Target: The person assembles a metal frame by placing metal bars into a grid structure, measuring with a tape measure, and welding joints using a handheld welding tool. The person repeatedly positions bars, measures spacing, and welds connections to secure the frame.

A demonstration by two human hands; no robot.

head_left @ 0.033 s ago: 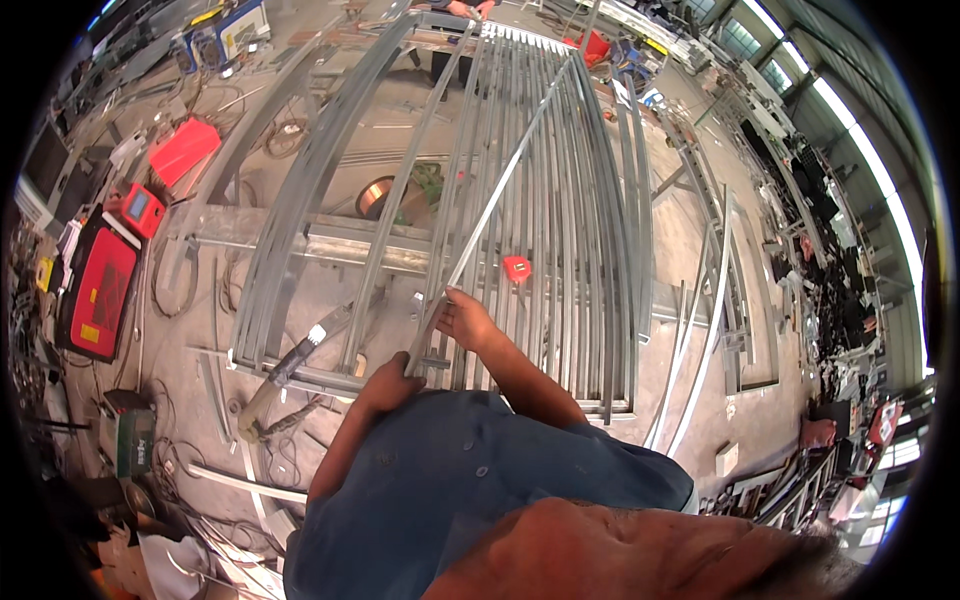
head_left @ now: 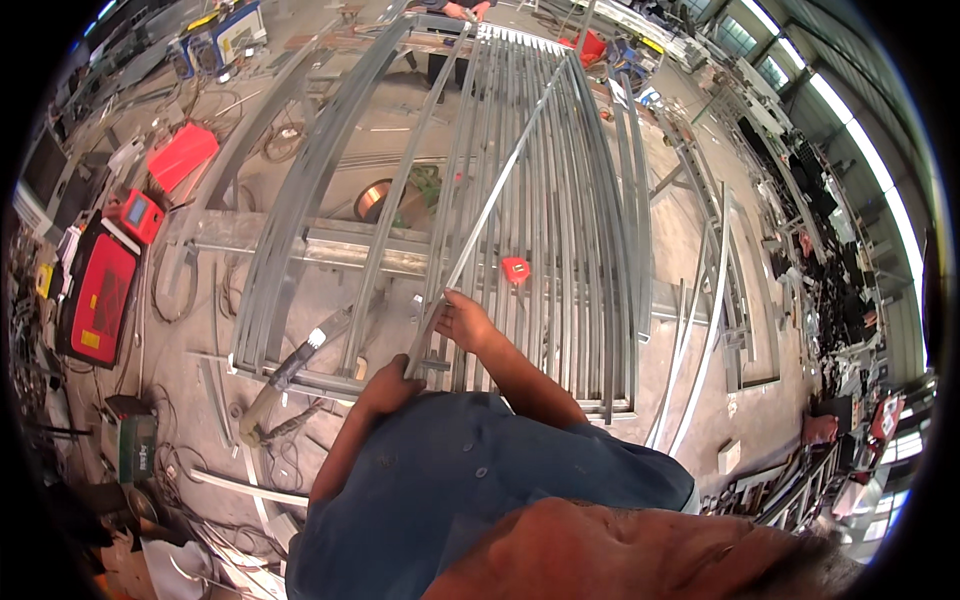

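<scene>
A long, thin metal tube (head_left: 495, 190) lies slantwise across a large metal frame (head_left: 322, 160) fitted with many parallel bars. My left hand (head_left: 392, 384) is closed round the tube's near end. Farther up the same tube, my right hand (head_left: 462, 321) grips it from the right side, its fingers partly hidden. A red tape measure (head_left: 515, 270) rests on the bars to the right of the tube. Left of my left hand, a dark tool with a long body (head_left: 297, 362) leans over the frame's near edge.
A co-worker's hands (head_left: 468, 11) are at the frame's far end. Copper-coloured wire on a spool (head_left: 374, 200) shows beneath the bars. A red machine (head_left: 103, 290) stands at left, with cables around it. Loose metal strips (head_left: 708, 318) lean at right.
</scene>
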